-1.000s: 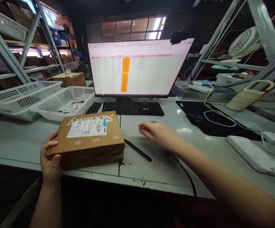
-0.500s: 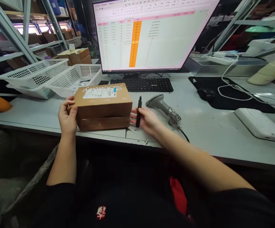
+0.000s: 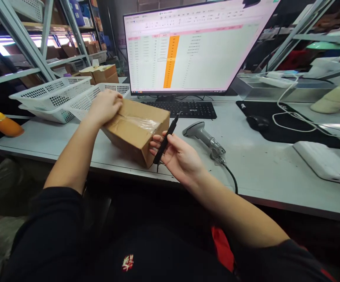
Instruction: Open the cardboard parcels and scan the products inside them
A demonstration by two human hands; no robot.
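A brown cardboard box (image 3: pixel 134 131) sealed with clear tape is tipped up on the front edge of the grey table (image 3: pixel 264 172). My left hand (image 3: pixel 104 105) grips its far top edge, fingers curled over it. My right hand (image 3: pixel 178 156) holds a thin black pen-like tool (image 3: pixel 166 140), tip pointing down, with the fingertips touching the box's right end. A grey handheld barcode scanner (image 3: pixel 205 138) lies on the table just right of my right hand, its cable running off the table edge.
A large monitor (image 3: pixel 193 51) with a spreadsheet stands behind a black keyboard (image 3: pixel 184 109). White mesh baskets (image 3: pixel 52 96) sit at left, an orange object (image 3: pixel 2 123) further left. A mouse (image 3: pixel 256 122) on a black mat, white cables and a white device (image 3: pixel 325 162) lie at right. Metal shelving flanks both sides.
The box has been turned from flat, label up, onto its edge with the taped side showing. My right hand left the scanner, picked up the black tool and lifted it beside the box.
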